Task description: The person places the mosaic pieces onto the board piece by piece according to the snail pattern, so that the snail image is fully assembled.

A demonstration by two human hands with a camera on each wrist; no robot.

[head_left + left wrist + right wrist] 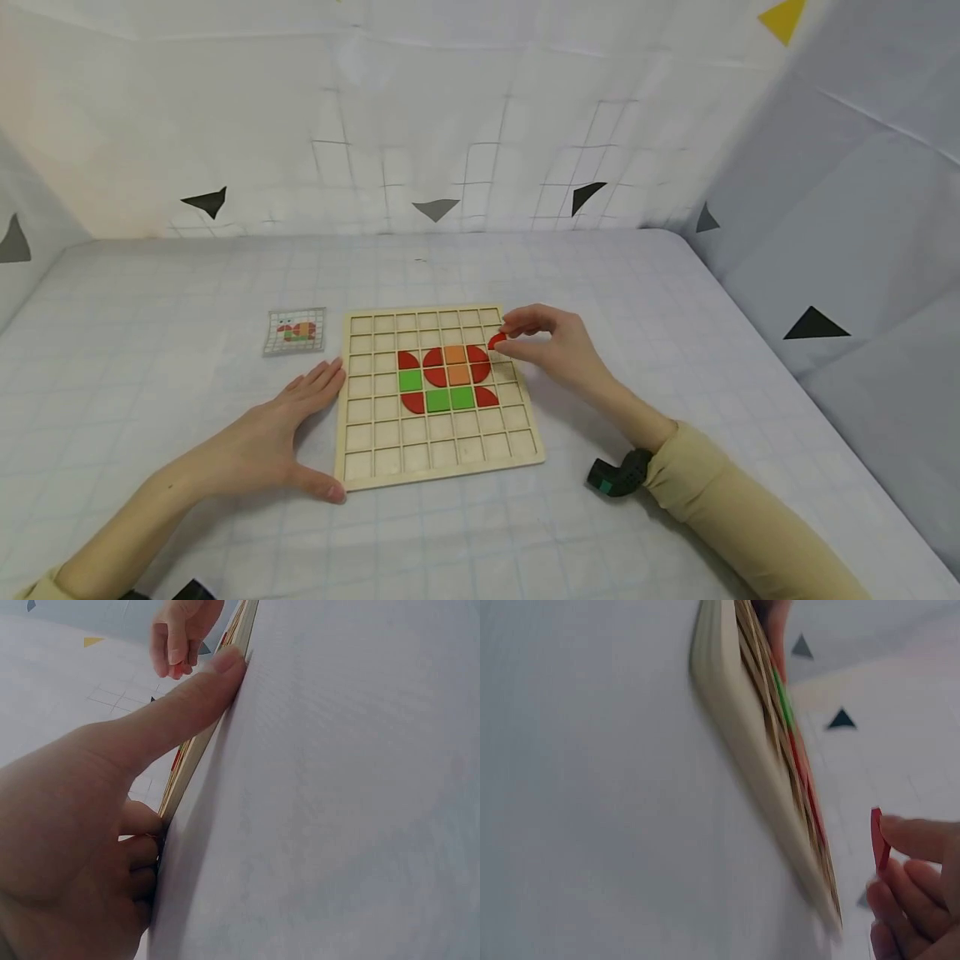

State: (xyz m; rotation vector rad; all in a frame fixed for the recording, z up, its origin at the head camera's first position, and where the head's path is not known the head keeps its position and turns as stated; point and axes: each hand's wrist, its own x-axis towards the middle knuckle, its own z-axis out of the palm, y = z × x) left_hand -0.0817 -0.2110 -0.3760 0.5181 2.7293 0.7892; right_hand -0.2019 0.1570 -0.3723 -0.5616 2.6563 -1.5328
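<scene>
A square wooden grid board [442,462] lies on the table, with red quarter-circle, green square and orange square tiles set in its middle cells. My right hand [558,346] pinches a red tile [497,340] between thumb and fingers over the board's right edge. In the right wrist view that red tile [879,838] shows edge-on between the fingertips. My left hand [277,437] rests beside the board's left edge, fingers and thumb spread and nearly straight. From the left wrist view, the thumb [180,712] lies along the board's rim.
A small picture card [295,332] with a coloured grid design lies left of the board. White gridded cloth [562,525] covers the table. A pale backdrop with dark triangles stands behind, and a grey side wall [885,275] is at the right.
</scene>
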